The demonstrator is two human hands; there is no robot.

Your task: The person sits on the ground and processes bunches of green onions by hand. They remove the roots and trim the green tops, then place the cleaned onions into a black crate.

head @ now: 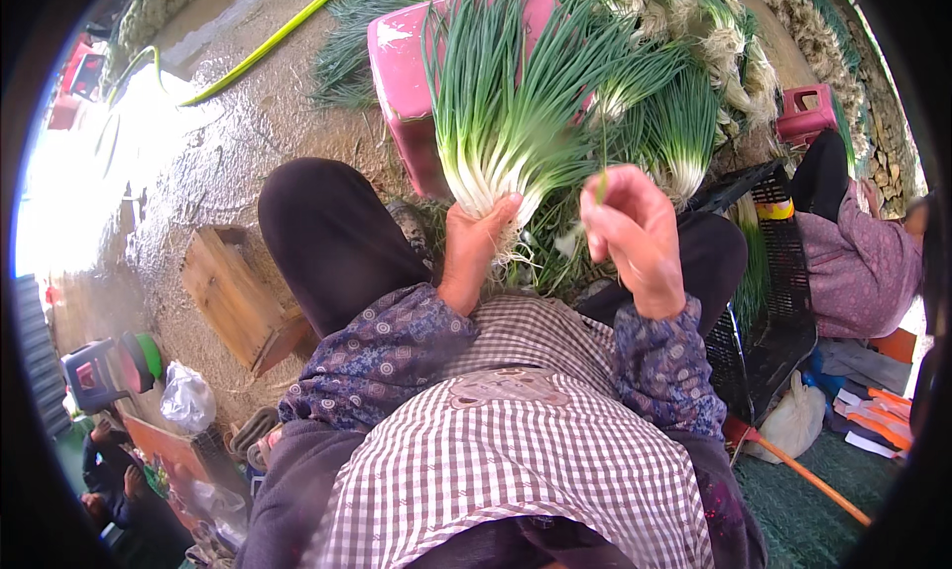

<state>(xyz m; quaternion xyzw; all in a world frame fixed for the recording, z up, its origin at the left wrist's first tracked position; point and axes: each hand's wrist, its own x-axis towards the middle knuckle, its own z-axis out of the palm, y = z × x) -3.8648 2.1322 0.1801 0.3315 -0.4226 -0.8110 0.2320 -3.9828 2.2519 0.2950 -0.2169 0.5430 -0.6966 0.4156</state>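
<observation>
My left hand (476, 249) grips a fanned bunch of green onions (513, 115) near its white root ends, and pale roots hang below the fingers. The green leaves spread away from me over a pink plastic stool (401, 70). To the right of the bunch, my right hand (636, 234) is raised, pinching a thin green leaf strip (602, 186) between thumb and fingers. The hand is slightly blurred. Loose trimmed leaves (554, 253) lie between my knees, beneath both hands.
More green onion bunches (680, 134) lie beyond the stool. A black plastic crate (792, 271) holding green onions stands at my right, near a seated person (855, 264). On my left are a wooden box (230, 294) and wet floor crossed by a yellow-green hose (275, 41).
</observation>
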